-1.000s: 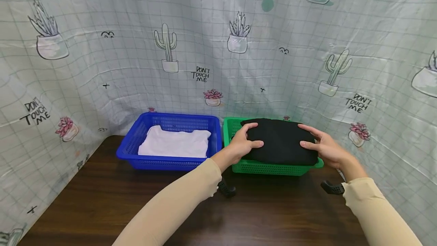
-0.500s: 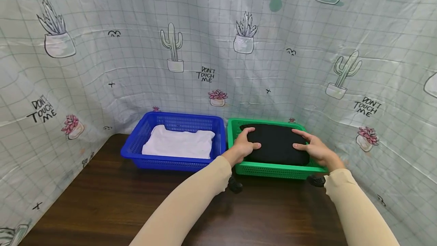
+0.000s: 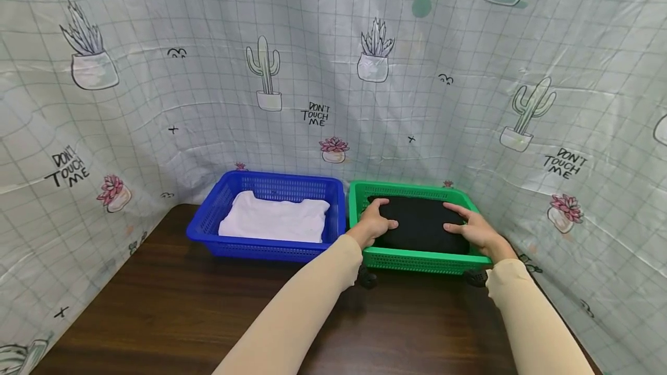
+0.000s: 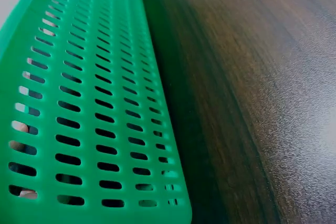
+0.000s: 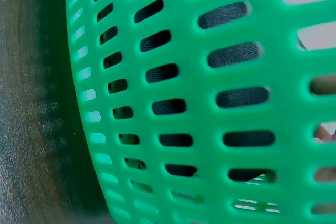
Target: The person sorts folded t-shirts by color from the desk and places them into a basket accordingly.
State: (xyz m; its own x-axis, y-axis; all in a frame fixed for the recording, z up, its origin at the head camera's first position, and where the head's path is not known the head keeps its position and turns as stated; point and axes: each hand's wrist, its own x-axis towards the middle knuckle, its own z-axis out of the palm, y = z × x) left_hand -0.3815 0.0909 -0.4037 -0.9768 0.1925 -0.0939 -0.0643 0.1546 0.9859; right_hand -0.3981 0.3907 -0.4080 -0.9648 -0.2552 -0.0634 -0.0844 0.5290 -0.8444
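Observation:
A folded black cloth (image 3: 422, 225) lies down inside the green perforated plastic basket (image 3: 417, 260). My left hand (image 3: 372, 224) holds its left side, thumb and a finger showing on top. At the opposite side, my right hand (image 3: 480, 233) holds it with thumb and forefinger spread over its upper face; the remaining fingers are hidden. Through the slots of the basket's wall, the right wrist view shows dark ribbed fabric (image 5: 242, 96). The left wrist view is filled by the slotted green wall (image 4: 94, 103) and the tabletop, the hand mostly hidden behind that wall.
Close on the left stands a blue perforated basket (image 3: 260, 250) with a folded white cloth (image 3: 273, 220) inside. Both baskets stand on a dark wooden table (image 3: 198, 311). A cactus-print curtain (image 3: 323, 62) hangs right behind them and along both sides.
Both hands have lowered the folded black cloth from above the green basket's rim down into it. The view has turned slightly right. The blue basket and white cloth stay put.

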